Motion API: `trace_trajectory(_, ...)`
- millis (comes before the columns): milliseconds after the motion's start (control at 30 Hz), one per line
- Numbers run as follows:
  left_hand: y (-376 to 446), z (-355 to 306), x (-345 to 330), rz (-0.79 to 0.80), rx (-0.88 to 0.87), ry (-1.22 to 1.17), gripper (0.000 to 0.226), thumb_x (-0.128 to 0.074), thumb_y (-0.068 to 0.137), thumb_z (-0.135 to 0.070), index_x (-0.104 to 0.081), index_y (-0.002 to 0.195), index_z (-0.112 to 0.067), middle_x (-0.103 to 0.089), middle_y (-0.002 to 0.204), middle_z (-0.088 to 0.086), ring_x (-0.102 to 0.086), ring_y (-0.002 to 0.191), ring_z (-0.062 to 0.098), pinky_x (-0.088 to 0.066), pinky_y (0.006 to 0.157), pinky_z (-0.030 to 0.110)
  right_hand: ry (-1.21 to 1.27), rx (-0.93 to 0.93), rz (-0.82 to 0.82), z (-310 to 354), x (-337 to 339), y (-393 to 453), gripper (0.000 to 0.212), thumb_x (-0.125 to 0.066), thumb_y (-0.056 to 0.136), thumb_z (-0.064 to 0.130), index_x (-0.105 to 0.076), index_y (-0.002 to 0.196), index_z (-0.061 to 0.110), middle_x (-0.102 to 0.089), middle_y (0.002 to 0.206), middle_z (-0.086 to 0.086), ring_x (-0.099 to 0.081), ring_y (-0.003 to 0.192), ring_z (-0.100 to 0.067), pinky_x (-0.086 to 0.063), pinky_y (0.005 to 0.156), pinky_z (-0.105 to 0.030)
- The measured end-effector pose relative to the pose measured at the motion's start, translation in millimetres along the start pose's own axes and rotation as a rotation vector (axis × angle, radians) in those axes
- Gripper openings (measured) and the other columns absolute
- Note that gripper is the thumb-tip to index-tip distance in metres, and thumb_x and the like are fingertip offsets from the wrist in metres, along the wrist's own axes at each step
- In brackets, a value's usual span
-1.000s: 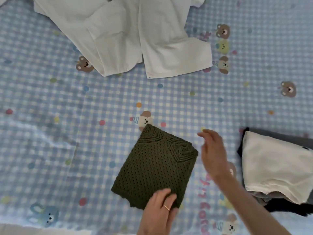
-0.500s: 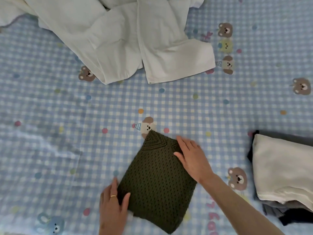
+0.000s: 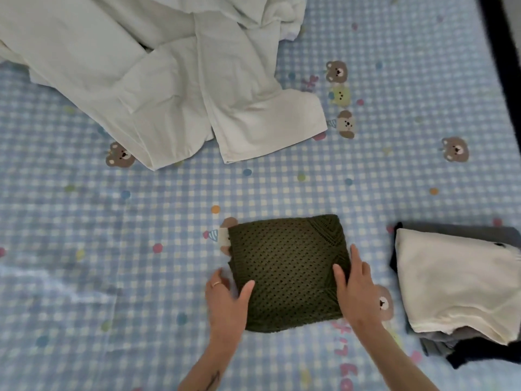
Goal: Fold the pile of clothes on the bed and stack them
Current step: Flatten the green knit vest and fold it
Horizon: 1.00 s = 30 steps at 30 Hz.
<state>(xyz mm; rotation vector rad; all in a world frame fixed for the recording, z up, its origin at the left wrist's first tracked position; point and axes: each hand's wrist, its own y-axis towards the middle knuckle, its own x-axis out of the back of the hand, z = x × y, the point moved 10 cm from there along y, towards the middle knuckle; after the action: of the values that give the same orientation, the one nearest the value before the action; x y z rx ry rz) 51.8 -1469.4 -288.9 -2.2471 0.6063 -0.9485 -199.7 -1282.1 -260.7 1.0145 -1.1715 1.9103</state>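
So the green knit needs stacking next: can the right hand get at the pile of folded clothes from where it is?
Probably yes. The right hand rests on the green knit's right edge, and only bare sheet lies between it and the folded stack.

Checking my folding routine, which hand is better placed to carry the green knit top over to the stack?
Right hand, probably: it rests on the green top's edge nearest the stack, while the left hand is opposite.
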Motion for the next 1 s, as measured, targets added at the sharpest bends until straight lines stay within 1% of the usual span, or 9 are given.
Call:
trace_trajectory(100,-17,13,-18,0.024,0.049,-0.116,0.033,-0.069,0.084,-0.020,-0.047,0.108,-0.019,-0.064,0.104,0.008,-0.062,0.096,0.021,-0.049,0.083,0.032,-0.086,0.060,0.024,11,-15,-9,0.060,-0.033,0.097,0.044,-0.013,0.151,0.028,-0.045,0.117,-0.008,-0.055,0.074,-0.027,-0.037,0.053,-0.030)
trace_trajectory(200,-22,17,-32,0.072,0.105,-0.094,0.038,-0.062,0.089,-0.026,-0.046,0.121,-0.011,-0.063,0.108,0.005,-0.060,0.098,0.021,-0.047,0.081,0.028,-0.058,0.054,0.083,12,-25,-17,0.053,-0.034,0.100,0.035,-0.018,0.150,0.026,-0.046,0.116,-0.009,-0.048,0.065,-0.020,-0.041,0.056,-0.031)
trace_trajectory(467,-48,-60,-42,0.174,-0.016,-0.186,0.019,-0.054,0.094,-0.025,-0.046,0.111,-0.022,-0.060,0.094,-0.013,-0.060,0.083,0.004,-0.051,0.067,0.023,0.134,0.077,-0.102,9,75,-29,0.036,-0.045,0.099,0.026,-0.050,0.134,0.022,-0.057,0.115,-0.002,-0.059,0.094,-0.021,-0.046,0.078,-0.029)
trace_trajectory(533,-71,-101,-61,0.229,-0.079,-0.211,0.014,-0.055,0.094,-0.025,-0.049,0.106,-0.024,-0.063,0.094,-0.011,-0.062,0.082,0.003,-0.050,0.059,0.016,0.226,0.072,-0.132,-12,116,-29,0.033,-0.047,0.098,0.024,-0.052,0.130,0.020,-0.057,0.115,0.001,-0.057,0.102,-0.019,-0.043,0.086,-0.027)
trace_trajectory(667,-123,-177,-121,0.334,-0.168,-0.291,0.007,-0.056,0.093,-0.023,-0.052,0.098,-0.027,-0.066,0.095,-0.005,-0.066,0.084,0.010,-0.057,0.071,0.031,0.320,0.004,-0.237,-76,204,-10,0.024,-0.053,0.095,0.027,-0.049,0.118,0.024,-0.058,0.099,0.006,-0.055,0.089,-0.015,-0.039,0.076,-0.027)
trace_trajectory(767,-153,-219,-166,0.369,-0.205,-0.415,0.008,-0.056,0.094,-0.020,-0.053,0.098,-0.026,-0.068,0.094,-0.006,-0.069,0.079,0.007,-0.056,0.062,0.022,0.370,-0.036,-0.322,-125,265,6,0.021,-0.055,0.093,0.034,-0.044,0.111,0.037,-0.058,0.095,0.013,-0.055,0.082,-0.008,-0.042,0.070,-0.029)
trace_trajectory(900,-167,-209,-232,0.393,-0.131,-0.406,0.014,-0.056,0.094,-0.023,-0.054,0.107,-0.023,-0.069,0.095,-0.005,-0.069,0.082,0.010,-0.057,0.066,0.024,0.404,-0.080,-0.404,-193,292,28,0.025,-0.057,0.091,0.037,-0.042,0.111,0.041,-0.059,0.093,0.017,-0.057,0.080,0.001,-0.041,0.060,-0.020)
trace_trajectory(967,-164,-184,-264,0.393,-0.063,-0.259,0.023,-0.056,0.094,-0.030,-0.052,0.114,-0.020,-0.066,0.096,-0.004,-0.067,0.086,0.015,-0.057,0.077,0.033,0.384,-0.134,-0.339,-227,270,42,0.028,-0.057,0.091,0.034,-0.043,0.115,0.036,-0.063,0.097,0.009,-0.061,0.080,-0.010,-0.044,0.063,-0.026)
trace_trajectory(1000,-160,-170,-279,0.385,-0.044,-0.152,0.027,-0.055,0.094,-0.032,-0.051,0.116,-0.018,-0.065,0.092,-0.004,-0.065,0.083,0.014,-0.056,0.077,0.029,0.366,-0.167,-0.280,-244,253,49,0.032,-0.058,0.092,0.031,-0.043,0.120,0.032,-0.064,0.099,0.004,-0.062,0.083,-0.015,-0.046,0.066,-0.028)
